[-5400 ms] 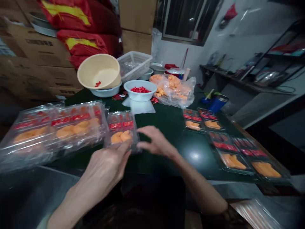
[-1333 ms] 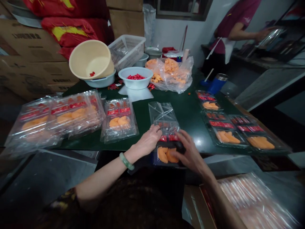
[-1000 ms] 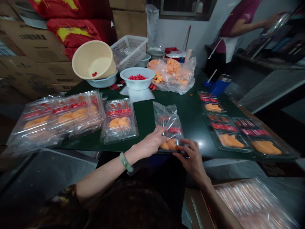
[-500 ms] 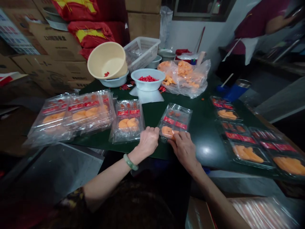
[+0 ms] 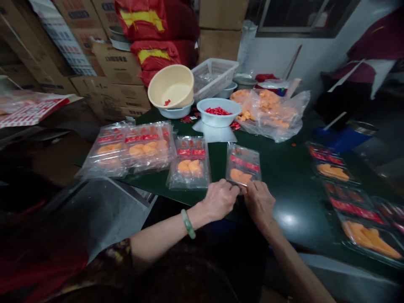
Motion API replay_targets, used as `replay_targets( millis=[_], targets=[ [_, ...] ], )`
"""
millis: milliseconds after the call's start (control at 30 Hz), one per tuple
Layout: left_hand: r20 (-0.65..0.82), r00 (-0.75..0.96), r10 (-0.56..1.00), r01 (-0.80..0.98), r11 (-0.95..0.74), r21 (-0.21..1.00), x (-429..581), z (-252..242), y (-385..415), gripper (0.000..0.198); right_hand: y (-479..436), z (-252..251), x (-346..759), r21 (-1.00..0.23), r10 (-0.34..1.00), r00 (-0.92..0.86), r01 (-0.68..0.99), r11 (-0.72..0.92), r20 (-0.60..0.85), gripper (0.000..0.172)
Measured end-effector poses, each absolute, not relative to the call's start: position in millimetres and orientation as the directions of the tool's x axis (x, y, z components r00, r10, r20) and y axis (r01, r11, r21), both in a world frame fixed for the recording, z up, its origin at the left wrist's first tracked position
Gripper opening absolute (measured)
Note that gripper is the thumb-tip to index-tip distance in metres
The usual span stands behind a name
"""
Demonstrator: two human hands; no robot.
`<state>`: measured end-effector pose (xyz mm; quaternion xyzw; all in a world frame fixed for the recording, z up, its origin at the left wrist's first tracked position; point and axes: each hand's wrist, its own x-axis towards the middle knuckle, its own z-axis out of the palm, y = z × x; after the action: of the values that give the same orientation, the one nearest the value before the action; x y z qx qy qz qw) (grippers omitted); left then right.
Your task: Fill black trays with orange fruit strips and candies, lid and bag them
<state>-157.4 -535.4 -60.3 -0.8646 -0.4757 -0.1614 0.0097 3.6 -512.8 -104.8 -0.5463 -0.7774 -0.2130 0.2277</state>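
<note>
Left hand [image 5: 219, 200] and right hand [image 5: 259, 203] close together, fingertips at near edge of clear-bagged tray of orange pieces [image 5: 243, 166]; firmness of grip impossible to tell. Tray lying flat on green counter [image 5: 284, 168], just right of second bagged tray [image 5: 189, 163]. Jade bangle [image 5: 188, 224] on left wrist. White bowl of red sachets [image 5: 217, 112] farther along counter.

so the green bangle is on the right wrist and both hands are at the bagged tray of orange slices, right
Not quite: the green bangle is on the left wrist, not the right, as the head view shows. The rest stands: the left hand and the right hand are both at the bagged tray of orange slices.
</note>
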Motion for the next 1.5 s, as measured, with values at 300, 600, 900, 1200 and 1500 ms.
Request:
replay_targets(
  millis=[300,600,900,1200,1500],
  targets=[
    [0.595,0.401,0.697,0.861,-0.508,0.015,-198.0,-16.1,-544.7,0.018,-498.5,-67.7,-34.1,0.090,0.560,-0.346,0.897,0.432,0.753,0.031],
    [0.511,0.225,0.830,0.959,-0.281,0.034,-287.7,-16.3,-575.9,0.017,-487.6,-27.1,-127.9,0.138,0.553,-0.804,0.587,0.798,0.219,0.028],
    [0.402,0.332,0.853,0.877,-0.436,0.202,-252.6,36.0,-568.7,0.020,-488.8,-24.3,-97.9,-0.144,0.573,-0.769,0.557,0.818,0.284,0.057],
    [0.181,0.804,0.567,0.531,-0.821,0.209,-52.6,2.5,-507.7,0.017,-497.9,-28.6,167.2,0.060,0.857,0.470,0.869,-0.491,0.209,0.031],
    [-0.057,0.950,0.306,0.311,-0.926,0.212,54.0,-42.8,-481.9,0.041,-503.9,-61.6,206.6,0.154,0.857,0.512,0.843,-0.515,0.058,0.039]
  ],
)
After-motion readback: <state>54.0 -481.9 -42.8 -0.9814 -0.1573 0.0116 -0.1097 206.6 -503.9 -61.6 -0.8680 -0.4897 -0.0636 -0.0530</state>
